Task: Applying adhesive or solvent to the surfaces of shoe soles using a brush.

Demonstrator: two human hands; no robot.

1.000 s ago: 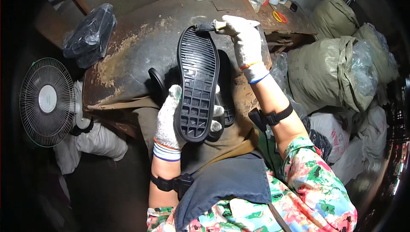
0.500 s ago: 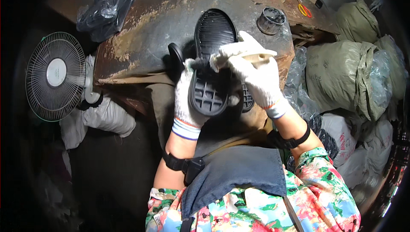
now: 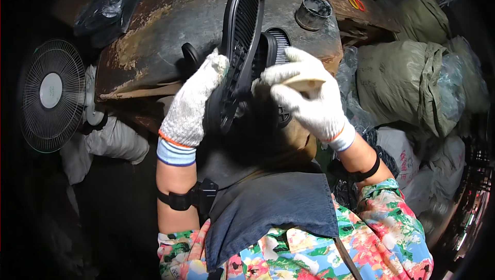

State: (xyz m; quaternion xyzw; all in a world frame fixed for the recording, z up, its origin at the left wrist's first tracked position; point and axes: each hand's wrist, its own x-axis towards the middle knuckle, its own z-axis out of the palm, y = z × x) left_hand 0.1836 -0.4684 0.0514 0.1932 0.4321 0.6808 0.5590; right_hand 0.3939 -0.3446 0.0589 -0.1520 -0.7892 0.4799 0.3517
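Note:
A black shoe sole (image 3: 243,25), ribbed inside with a grid of square hollows, stands steeply tilted over my lap, its toe pointing away. My left hand (image 3: 188,104), in a white knit glove, grips it along the left edge. Just right of the sole is my gloved right hand (image 3: 314,94), closed around a pale-handled brush (image 3: 304,80). The brush's working end is blurred near the sole's right side. Behind that sole, another black sole (image 3: 280,40) shows partly, mostly covered by the hands and the first one.
On the worn bench (image 3: 191,25) are a dark, crusted pot (image 3: 313,13) and an upright black curved piece (image 3: 191,53). Scissors (image 3: 356,2) lie farther right. A fan (image 3: 51,90) stands at left; stuffed sacks (image 3: 397,79) crowd the right. A plastic-wrapped black bundle (image 3: 109,9) sits back left.
The held sole has turned from facing me to standing more on edge, shifted left and up. My left hand has swung left with it. The bench appears shifted left as the view moved.

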